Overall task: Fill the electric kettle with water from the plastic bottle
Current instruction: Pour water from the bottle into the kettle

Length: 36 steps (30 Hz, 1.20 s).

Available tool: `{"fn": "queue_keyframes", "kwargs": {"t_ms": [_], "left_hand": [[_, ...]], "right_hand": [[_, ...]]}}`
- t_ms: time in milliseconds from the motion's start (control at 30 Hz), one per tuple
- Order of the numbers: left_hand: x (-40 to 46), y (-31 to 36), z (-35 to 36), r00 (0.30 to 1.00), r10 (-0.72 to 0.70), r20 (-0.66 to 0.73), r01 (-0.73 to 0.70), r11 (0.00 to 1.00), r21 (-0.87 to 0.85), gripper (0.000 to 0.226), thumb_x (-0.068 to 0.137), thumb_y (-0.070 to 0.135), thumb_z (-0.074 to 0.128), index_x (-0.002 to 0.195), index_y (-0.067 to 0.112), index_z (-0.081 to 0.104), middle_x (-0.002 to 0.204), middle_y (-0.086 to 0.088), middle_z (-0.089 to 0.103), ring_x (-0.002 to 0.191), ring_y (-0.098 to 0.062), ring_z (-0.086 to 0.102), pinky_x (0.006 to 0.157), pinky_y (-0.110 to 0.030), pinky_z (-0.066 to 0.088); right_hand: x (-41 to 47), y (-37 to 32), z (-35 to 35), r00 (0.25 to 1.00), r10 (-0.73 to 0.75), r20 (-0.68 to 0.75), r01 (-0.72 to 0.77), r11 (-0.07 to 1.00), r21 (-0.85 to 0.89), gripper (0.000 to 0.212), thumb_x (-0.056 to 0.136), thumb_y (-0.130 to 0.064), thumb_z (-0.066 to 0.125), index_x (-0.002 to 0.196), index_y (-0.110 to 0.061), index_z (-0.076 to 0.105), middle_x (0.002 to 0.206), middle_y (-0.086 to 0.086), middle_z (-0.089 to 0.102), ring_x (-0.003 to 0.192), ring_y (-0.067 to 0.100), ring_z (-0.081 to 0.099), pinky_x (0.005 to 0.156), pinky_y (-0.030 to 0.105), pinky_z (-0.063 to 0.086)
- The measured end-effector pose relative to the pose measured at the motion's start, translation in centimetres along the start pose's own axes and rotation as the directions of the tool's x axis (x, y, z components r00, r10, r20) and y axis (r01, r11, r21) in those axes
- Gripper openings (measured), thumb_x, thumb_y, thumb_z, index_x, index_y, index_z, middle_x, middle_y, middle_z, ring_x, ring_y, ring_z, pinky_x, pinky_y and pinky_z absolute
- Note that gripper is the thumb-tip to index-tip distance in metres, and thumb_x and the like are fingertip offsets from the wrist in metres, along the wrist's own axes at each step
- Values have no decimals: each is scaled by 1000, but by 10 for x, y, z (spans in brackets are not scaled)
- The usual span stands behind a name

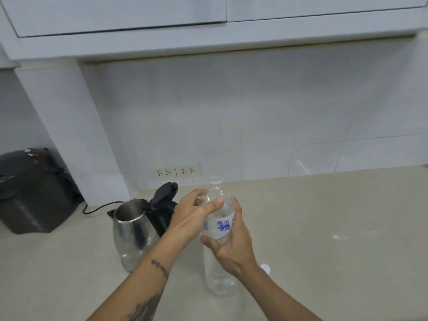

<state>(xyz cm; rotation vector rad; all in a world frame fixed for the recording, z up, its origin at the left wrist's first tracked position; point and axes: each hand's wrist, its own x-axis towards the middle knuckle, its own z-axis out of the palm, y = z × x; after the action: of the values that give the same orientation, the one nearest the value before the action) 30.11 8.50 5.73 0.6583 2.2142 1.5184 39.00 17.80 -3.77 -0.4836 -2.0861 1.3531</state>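
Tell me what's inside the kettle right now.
The kettle stands with its lid flipped up. Only bare shiny inner wall shows through the opening; the bottom is out of sight, so I can't tell whether it holds water.

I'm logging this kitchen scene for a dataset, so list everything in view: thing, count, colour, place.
Electric kettle: 1, steel with black lid open, on counter left of centre.
Plastic bottle: 1, clear, white-blue label, uncapped, upright at centre.
Bottle cap: 1, white, on counter behind the right wrist.
Black appliance: 1, far left.
Wall sockets: 2, white, behind kettle.
Cabinets: white, overhead.
Counter: 1, beige.
Left hand: 1, gripping bottle's shoulder.
Right hand: 1, gripping bottle at label.
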Motion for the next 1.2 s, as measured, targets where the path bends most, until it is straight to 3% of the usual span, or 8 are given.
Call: {"fn": "queue_keyframes", "kwargs": {"t_ms": [167,367,500,633,733,967,1067,1200], "left_hand": [[-10,42,-32,990,66,128,-57,996,-69,61,61,55,82,113,27,69,107,1,76,93,-17,76,90,-47,59],[-12,68,-72,961,175,214,-142,977,-159,49,74,43,82,118,25,69,110,0,77,96,-17,76,89,-44,59],[-5,51,-104,940,231,250,-168,953,-251,45,87,37,73,129,22,63,117,-1,75,102,-17,74,85,-35,60],[7,16,-148,924,260,282,-155,926,-344,41,93,27,69,132,20,60,121,-3,73,110,-22,71,93,-42,57],[25,-22,-186,939,284,196,-230,939,-255,35,92,18,71,126,25,65,119,1,70,110,-14,69,95,-38,57],[59,-130,-251,983,176,-43,-180,975,-129,30,92,3,64,102,31,65,109,0,69,95,-12,67,80,-22,54],[73,-175,-263,991,113,-71,-121,984,-130,37,91,2,63,112,32,61,115,1,65,106,-17,64,80,-21,49],[82,-211,-258,997,6,71,5,988,-153,66,86,4,73,141,28,46,135,0,50,125,-21,52,93,-30,44]], "right_hand": [[5,-40,-18,982,-190,-23,190,981,32,125,65,-52,89,158,-45,5,143,-9,58,127,11,60,106,42,50],[22,-87,-17,945,-321,-59,318,946,-61,120,71,-40,87,159,-41,5,115,-13,73,96,9,74,84,39,62],[26,-107,4,937,-339,-85,333,940,-76,118,72,-29,88,159,-39,9,113,-11,73,94,13,75,82,36,62],[23,-120,36,950,-298,-97,293,954,-65,118,73,-16,90,159,-38,12,112,-25,69,99,11,74,85,28,61],[15,-133,64,963,-260,-71,253,963,-90,116,75,-9,87,158,-40,12,110,-37,66,99,8,73,84,23,59],[1,-152,109,996,-87,16,88,972,-219,113,73,-12,86,152,-55,16,104,-19,73,88,14,76,75,31,64],[0,-159,122,998,19,60,-3,965,-263,110,71,-14,86,148,-58,20,105,-11,75,88,18,76,73,39,65],[0,-161,131,983,138,120,-82,919,-385,105,69,-19,85,145,-59,24,103,-7,74,82,20,74,68,40,64]]}}
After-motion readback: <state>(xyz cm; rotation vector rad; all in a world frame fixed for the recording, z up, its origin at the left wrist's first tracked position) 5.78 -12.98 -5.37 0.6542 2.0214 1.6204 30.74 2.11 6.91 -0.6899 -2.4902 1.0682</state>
